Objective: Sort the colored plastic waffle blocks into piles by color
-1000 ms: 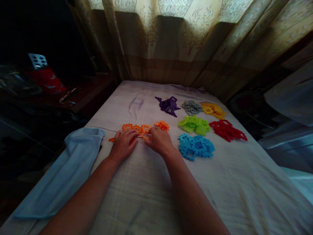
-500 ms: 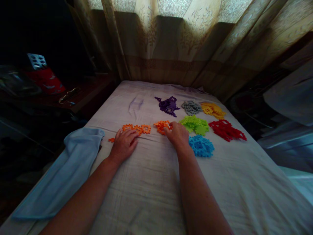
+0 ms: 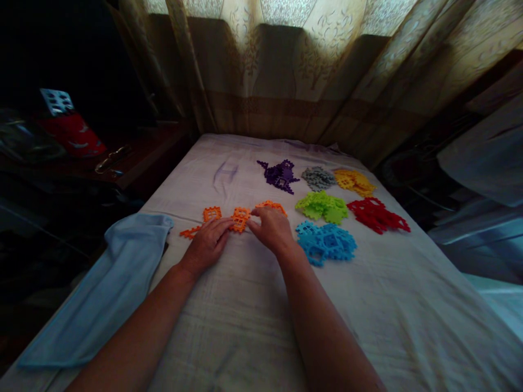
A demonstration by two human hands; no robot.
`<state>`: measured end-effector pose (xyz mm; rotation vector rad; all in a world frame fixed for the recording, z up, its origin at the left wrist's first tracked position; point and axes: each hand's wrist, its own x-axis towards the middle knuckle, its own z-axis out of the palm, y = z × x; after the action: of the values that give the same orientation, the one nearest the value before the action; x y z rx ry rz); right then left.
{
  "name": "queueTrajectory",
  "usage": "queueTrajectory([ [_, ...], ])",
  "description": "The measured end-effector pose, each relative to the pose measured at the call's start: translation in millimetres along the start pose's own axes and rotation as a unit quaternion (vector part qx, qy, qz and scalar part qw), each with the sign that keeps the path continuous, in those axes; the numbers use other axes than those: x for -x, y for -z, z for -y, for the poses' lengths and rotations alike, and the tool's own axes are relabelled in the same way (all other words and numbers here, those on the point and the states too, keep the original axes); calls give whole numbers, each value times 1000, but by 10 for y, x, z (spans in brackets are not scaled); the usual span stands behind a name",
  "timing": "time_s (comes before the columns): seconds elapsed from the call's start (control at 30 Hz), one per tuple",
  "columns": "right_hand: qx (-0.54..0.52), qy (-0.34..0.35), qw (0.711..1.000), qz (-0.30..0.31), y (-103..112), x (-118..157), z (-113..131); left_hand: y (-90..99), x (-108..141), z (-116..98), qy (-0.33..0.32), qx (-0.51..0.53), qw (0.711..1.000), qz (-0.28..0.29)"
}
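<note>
Orange notched square building pieces lie in a loose row on the sheet. My left hand (image 3: 207,242) rests palm down with fingers stretched out, its fingertips at the left edge of a middle orange piece (image 3: 241,219). From the other side, the thumb and index finger of my right hand (image 3: 272,228) close on that piece's right edge. Two pieces seem to overlap there. Another orange square (image 3: 211,213) lies just beyond my left fingers, and a flat orange piece (image 3: 190,232) is partly covered by that hand. An orange pile (image 3: 275,206) is half hidden behind my right hand.
Blue pieces (image 3: 327,242) lie right of my right wrist, with green (image 3: 322,206), red (image 3: 378,215), yellow (image 3: 354,182), grey (image 3: 318,178) and purple (image 3: 281,175) piles beyond. A light blue cloth (image 3: 102,294) hangs over the left edge of the sheet-covered surface (image 3: 237,326).
My right hand has moved left from the orange pile to the middle orange pieces. My left hand has slid off the row slightly, uncovering more orange. More of the blue pile shows.
</note>
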<state>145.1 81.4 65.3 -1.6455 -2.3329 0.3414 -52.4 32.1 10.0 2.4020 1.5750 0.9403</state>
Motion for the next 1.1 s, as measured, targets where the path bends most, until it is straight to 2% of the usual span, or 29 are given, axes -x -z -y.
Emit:
queueTrajectory([
  [0.1, 26, 31, 999, 23, -83, 45, 152, -6, 4, 32, 21, -15, 999, -35],
  [0.2, 50, 39, 997, 40, -131, 68, 229, 21, 9, 81, 78, -62, 992, -75],
  [0.37, 54, 24, 997, 48, -142, 60, 238, 104, -2, 225, 193, -86, 969, -129],
  [0.47, 40, 23, 998, 42, -95, 49, 204, 105, -7, 300, 227, -74, 962, -134],
  [0.63, 6, -15, 999, -48, 5, -7, -4, 65, 6, 300, 220, -51, 969, -102],
  [0.83, -28, -92, 981, -169, 22, -68, -346, 81, 8, 242, 194, -12, 977, -92],
  [0.97, -33, -77, 982, -167, 35, -74, -314, 86, -2, 219, 194, 2, 976, -99],
  [1.1, -28, -2, 995, -96, -9, -60, -78, 81, 0, 236, 188, 21, 975, -118],
])
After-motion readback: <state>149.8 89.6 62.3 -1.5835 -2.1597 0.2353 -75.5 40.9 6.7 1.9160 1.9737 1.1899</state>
